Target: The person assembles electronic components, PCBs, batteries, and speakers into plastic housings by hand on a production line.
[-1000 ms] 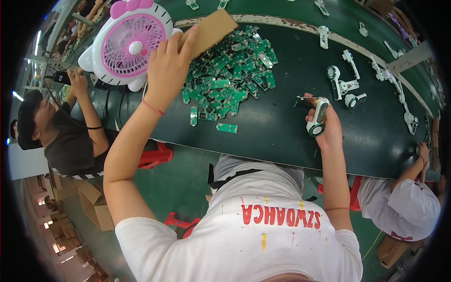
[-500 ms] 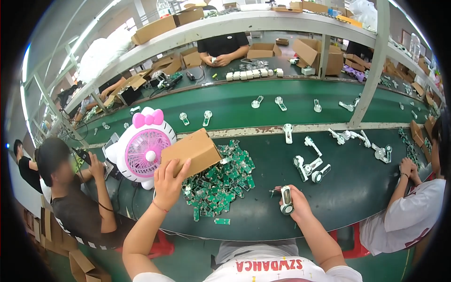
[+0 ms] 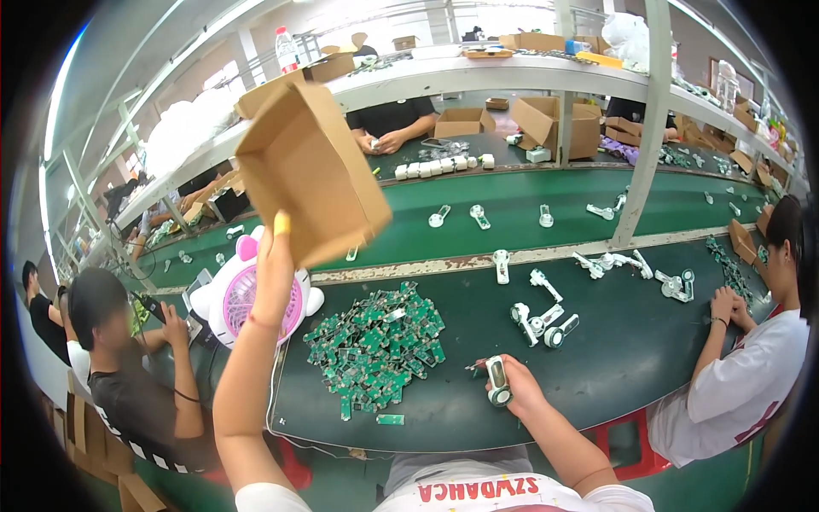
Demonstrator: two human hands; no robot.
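Observation:
My left hand (image 3: 275, 264) is closed on the lower edge of an open cardboard box (image 3: 320, 162), raised above the bench with its hollow inside showing. A yellow cover sits on one fingertip. My right hand (image 3: 525, 388) grips a white plastic housing (image 3: 497, 381) with an oblong window and a round end, close to the bench's front edge. Thin reddish wires (image 3: 476, 365) stick out beside it. Between my hands lies a heap of small green circuit boards (image 3: 375, 341), with one loose board (image 3: 391, 419) in front of it.
Behind the box stands a pink and white desk fan (image 3: 243, 299). More white housings (image 3: 543, 320) lie on the bench at right. Beyond is a green conveyor belt (image 3: 409, 224) carrying similar parts. A metal post (image 3: 644, 154) rises at right. People sit on both sides and opposite.
My left hand has lifted the cardboard box up and away from the board heap and tipped it so its inside shows. My right hand still holds the white housing; the view has shifted.

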